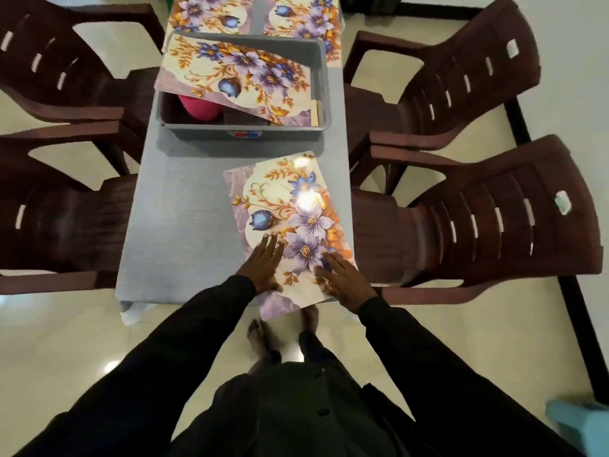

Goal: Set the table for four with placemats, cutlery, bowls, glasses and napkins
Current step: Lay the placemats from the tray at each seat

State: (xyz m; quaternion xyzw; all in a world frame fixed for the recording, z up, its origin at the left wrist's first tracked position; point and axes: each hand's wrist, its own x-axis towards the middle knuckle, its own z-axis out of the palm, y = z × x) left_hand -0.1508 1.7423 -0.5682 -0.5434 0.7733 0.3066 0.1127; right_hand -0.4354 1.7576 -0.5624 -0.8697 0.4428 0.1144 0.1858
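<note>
A floral placemat lies on the near right part of the grey table, its near corner hanging past the table edge. My left hand presses flat on its near left side with straight fingers. My right hand rests flat on its near right edge. Another floral placemat lies tilted across a grey plastic bin in the middle of the table. Pink bowls show inside the bin under it. Two more placemats lie flat at the far end.
Brown plastic chairs stand on both sides: two on the left and two on the right. A pale napkin-like stack shows at the bin's right end. A light blue object sits on the floor at bottom right.
</note>
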